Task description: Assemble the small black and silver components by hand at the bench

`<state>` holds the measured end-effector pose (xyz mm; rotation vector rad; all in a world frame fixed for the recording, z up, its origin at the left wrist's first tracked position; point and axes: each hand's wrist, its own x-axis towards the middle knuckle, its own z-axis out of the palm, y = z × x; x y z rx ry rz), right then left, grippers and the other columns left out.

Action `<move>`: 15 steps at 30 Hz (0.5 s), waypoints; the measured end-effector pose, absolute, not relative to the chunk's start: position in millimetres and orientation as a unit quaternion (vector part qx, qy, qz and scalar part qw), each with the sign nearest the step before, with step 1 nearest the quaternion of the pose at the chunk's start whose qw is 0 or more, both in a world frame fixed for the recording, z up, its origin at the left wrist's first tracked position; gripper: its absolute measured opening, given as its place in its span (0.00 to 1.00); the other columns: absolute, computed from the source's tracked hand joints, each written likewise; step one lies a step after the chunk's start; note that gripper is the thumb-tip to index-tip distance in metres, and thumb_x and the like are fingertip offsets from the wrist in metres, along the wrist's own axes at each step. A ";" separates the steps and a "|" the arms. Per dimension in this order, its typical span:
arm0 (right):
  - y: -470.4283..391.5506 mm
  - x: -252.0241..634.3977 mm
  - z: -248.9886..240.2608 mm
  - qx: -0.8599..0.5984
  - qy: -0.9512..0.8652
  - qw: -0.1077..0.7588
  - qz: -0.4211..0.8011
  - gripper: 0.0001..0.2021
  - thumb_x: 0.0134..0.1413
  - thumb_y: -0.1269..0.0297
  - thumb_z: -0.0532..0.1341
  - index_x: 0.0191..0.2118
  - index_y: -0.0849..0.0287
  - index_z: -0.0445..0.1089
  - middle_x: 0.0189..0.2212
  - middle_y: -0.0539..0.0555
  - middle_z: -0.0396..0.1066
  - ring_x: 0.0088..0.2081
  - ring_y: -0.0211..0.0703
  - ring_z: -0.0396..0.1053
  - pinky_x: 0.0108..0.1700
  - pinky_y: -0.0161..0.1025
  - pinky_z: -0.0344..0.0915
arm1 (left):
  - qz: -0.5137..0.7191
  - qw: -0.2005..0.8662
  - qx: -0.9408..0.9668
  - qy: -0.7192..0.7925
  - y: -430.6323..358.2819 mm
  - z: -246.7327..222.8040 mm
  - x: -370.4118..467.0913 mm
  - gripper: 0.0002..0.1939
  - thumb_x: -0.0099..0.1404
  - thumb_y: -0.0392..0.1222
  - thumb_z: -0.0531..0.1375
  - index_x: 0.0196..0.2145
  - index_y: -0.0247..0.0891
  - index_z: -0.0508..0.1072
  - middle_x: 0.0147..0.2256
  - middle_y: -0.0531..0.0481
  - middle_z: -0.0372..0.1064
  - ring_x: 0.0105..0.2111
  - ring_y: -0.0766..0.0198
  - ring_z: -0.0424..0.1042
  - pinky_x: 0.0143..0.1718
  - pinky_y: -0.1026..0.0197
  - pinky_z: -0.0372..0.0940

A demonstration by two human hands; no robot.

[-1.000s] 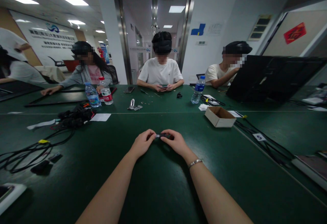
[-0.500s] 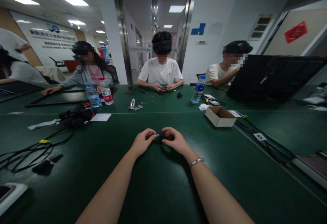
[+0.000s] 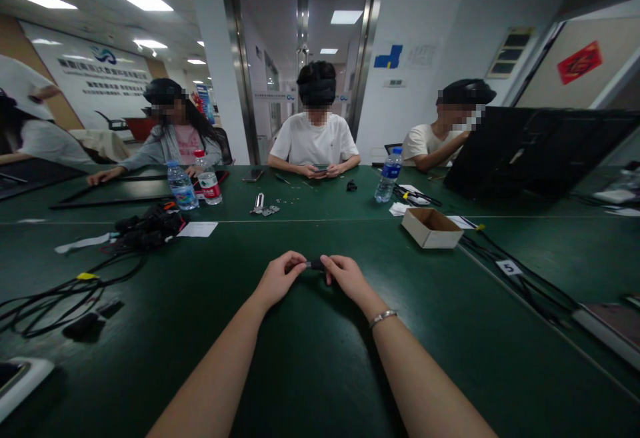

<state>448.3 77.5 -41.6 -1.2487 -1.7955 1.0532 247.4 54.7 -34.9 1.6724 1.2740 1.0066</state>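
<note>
While both hands meet over the green table (image 3: 310,358), a small dark part (image 3: 316,265) sits pinched between them, just above the tabletop at the centre of the view. What the part is cannot be told; it is too small and mostly covered. The left hand (image 3: 278,280) closes its thumb and fingertips on the part's 9 o'clock end, and the right hand (image 3: 346,277), with a bracelet (image 3: 383,318) at its wrist, clamps the 3 o'clock end; both grips are nearly shut, grasping the part alone.

Risk, as a judgement: so small a piece held only at the fingertips could slip if either pinch loosens or the 2 hands pull unevenly, and a dark piece dropped on the dark table would be hard to find.

Surroundings: an open cardboard box (image 3: 431,227) lies at 2 o'clock, well apart. A bundle of black cables (image 3: 145,230) lies at 10 o'clock, with 2 water bottles (image 3: 181,186) beyond it. Small metal parts (image 3: 263,208) lie at 11 o'clock. At 12 o'clock, across the table, a person in a white shirt (image 3: 314,141) holds a phone. A third bottle (image 3: 389,176) stands at 1 o'clock.
</note>
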 end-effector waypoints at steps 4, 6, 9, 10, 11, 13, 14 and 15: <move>75.8 447.5 -40.4 -0.478 -0.692 0.356 0.407 0.20 0.56 0.47 0.54 0.32 0.60 0.71 0.17 0.48 0.65 0.22 0.35 0.62 0.27 0.34 0.55 | 0.408 0.391 0.658 0.497 55.9 -36.3 247.7 0.11 0.61 0.46 0.57 0.39 0.40 0.72 0.38 0.49 0.73 0.40 0.60 0.71 0.43 0.58 0.65; 75.5 446.9 -41.1 -0.473 -0.685 0.364 0.417 0.17 0.52 0.51 0.60 0.42 0.60 0.70 0.19 0.47 0.66 0.23 0.36 0.64 0.28 0.34 0.57 | 0.416 0.388 0.659 0.492 56.5 -37.3 247.8 0.10 0.61 0.46 0.58 0.38 0.39 0.72 0.37 0.49 0.73 0.39 0.61 0.71 0.43 0.58 0.65; 76.2 446.6 -43.8 -0.458 -0.682 0.377 0.427 0.21 0.47 0.58 0.64 0.47 0.59 0.66 0.21 0.46 0.67 0.24 0.37 0.65 0.29 0.34 0.59 | 0.419 0.386 0.660 0.490 56.6 -37.7 247.8 0.10 0.61 0.46 0.58 0.38 0.39 0.72 0.37 0.49 0.73 0.39 0.60 0.71 0.43 0.58 0.65; 76.7 446.6 -44.8 -0.454 -0.683 0.378 0.429 0.20 0.47 0.59 0.64 0.47 0.59 0.67 0.21 0.46 0.67 0.25 0.37 0.65 0.29 0.34 0.59 | 0.419 0.385 0.659 0.491 56.3 -37.4 247.7 0.10 0.61 0.46 0.57 0.38 0.39 0.72 0.37 0.49 0.73 0.39 0.60 0.71 0.44 0.58 0.65; 77.2 446.5 -45.5 -0.455 -0.683 0.378 0.429 0.19 0.47 0.59 0.63 0.46 0.59 0.67 0.21 0.46 0.67 0.24 0.37 0.65 0.29 0.34 0.59 | 0.418 0.386 0.659 0.492 55.9 -36.9 247.6 0.10 0.61 0.46 0.57 0.38 0.39 0.72 0.37 0.49 0.72 0.39 0.60 0.71 0.44 0.57 0.65; 77.9 446.2 -46.0 -0.464 -0.681 0.375 0.424 0.18 0.48 0.58 0.63 0.44 0.60 0.67 0.21 0.47 0.67 0.24 0.37 0.64 0.29 0.34 0.59 | 0.415 0.387 0.660 0.493 54.9 -35.7 247.5 0.11 0.61 0.47 0.57 0.38 0.39 0.72 0.37 0.49 0.72 0.39 0.60 0.71 0.43 0.57 0.65; 78.0 446.0 -45.7 -0.470 -0.680 0.373 0.421 0.17 0.49 0.56 0.62 0.43 0.61 0.68 0.20 0.47 0.67 0.24 0.37 0.64 0.29 0.34 0.58 | 0.413 0.386 0.660 0.495 54.5 -35.1 247.5 0.11 0.61 0.47 0.57 0.38 0.39 0.72 0.37 0.49 0.72 0.39 0.60 0.71 0.43 0.57 0.65; 77.9 445.9 -45.0 -0.475 -0.681 0.370 0.418 0.16 0.50 0.55 0.62 0.41 0.61 0.69 0.20 0.47 0.67 0.24 0.36 0.63 0.28 0.33 0.58 | 0.411 0.385 0.659 0.498 54.3 -34.6 247.6 0.11 0.61 0.47 0.57 0.38 0.40 0.72 0.37 0.49 0.72 0.39 0.60 0.71 0.43 0.57 0.65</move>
